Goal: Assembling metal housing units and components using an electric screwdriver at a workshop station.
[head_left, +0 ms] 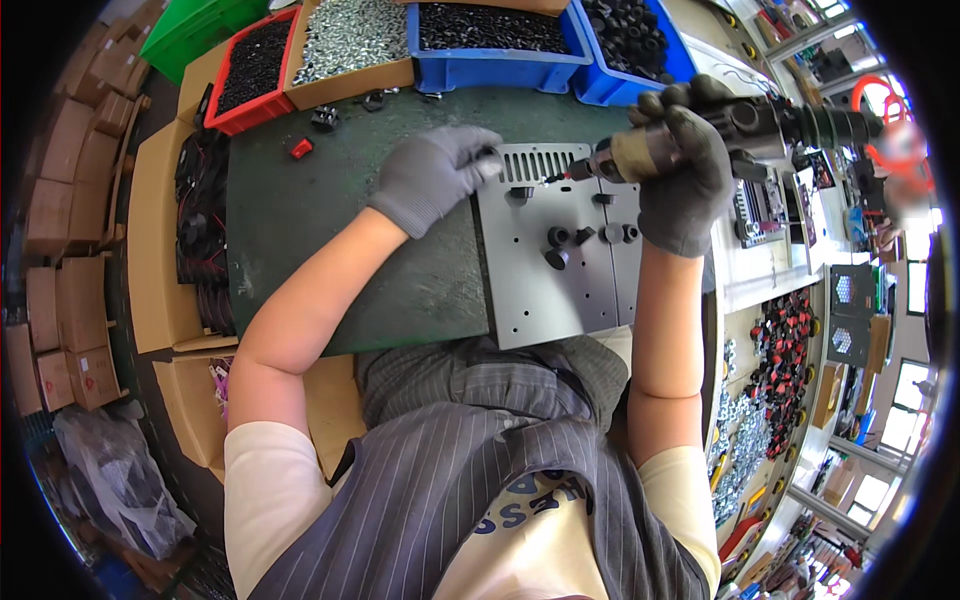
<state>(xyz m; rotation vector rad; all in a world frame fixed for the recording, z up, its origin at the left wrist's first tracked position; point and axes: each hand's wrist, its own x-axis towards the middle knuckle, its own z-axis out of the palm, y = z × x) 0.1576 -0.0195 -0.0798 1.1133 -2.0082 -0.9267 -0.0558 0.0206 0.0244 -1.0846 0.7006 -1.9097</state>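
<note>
A grey metal panel with a row of slots and small holes lies on the dark green worktop, overlapped or joined at its right by a second panel strip. My gloved right hand wraps round a power screwdriver, its bit pointing left at the panel just below the slots. My gloved left hand is at the panel's upper left corner, fingers bent together; what they pinch is too small to tell. Beside the bit stands a black rubber foot. Several more black feet lie loose on the panel.
Along the far edge stand a red bin, a cardboard box of silver screws, and two blue bins of black parts. A small red piece lies on the worktop. An open carton adjoins its left side.
</note>
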